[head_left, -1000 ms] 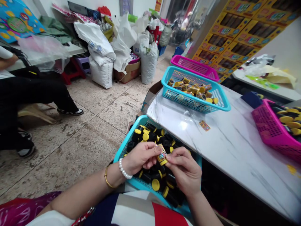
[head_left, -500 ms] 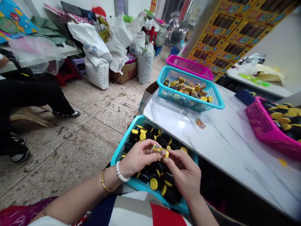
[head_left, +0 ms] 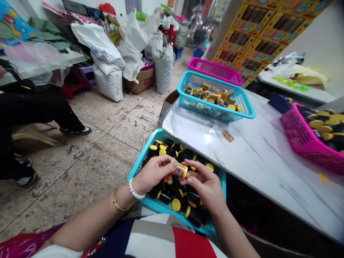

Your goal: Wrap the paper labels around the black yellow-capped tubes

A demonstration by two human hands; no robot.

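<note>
Between my two hands is a small canister (head_left: pixel 179 169) with a printed yellow wrap and a yellow cap, lying roughly sideways. My left hand (head_left: pixel 154 172), with a pearl bracelet at the wrist, pinches its left end between thumb and fingers. The fingers of my right hand (head_left: pixel 206 182) are curled about the capped end, the thumb below and the index finger above. Under both hands, a blue basket (head_left: pixel 142 159) holds many black canisters (head_left: pixel 164 197) with yellow caps, no printed wrap visible on them. My hands cover part of that pile.
On the marbled table (head_left: pixel 258 154) a second blue basket (head_left: pixel 215 114) holds wrapped canisters, with a loose printed label (head_left: pixel 228 136) near it. A pink basket (head_left: pixel 303 139) of black canisters stands right. Yellow boxes (head_left: pixel 249 43) are stacked behind. A seated person's leg (head_left: pixel 53 111) shows left.
The canister has turned so its capped end faces more toward me, and it has shifted slightly left. My right fingers have spread a little around the cap. The view has shifted slightly.
</note>
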